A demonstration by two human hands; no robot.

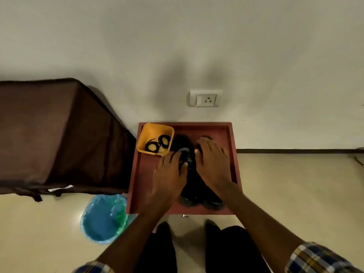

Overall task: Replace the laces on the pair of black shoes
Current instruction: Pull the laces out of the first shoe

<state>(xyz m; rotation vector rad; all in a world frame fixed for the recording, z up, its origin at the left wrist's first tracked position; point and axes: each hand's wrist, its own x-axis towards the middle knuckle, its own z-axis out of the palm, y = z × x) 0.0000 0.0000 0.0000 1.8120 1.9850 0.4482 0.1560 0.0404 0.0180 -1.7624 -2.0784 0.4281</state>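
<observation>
Far left of my hands I see a blue-lined bin (103,218). Just beyond my left hand (171,172) a yellow tub (146,133) holds coiled black laces (157,143). That hand's fingers curl onto the left black shoe (182,143). My right hand (213,164), fingers relaxed, rests flat over the right shoe (211,200), both in the red tray (234,154).

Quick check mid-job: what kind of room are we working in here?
Probably a plain indoor room in a home: bare wall with a socket, tiled floor, lined bin, small red table.
</observation>
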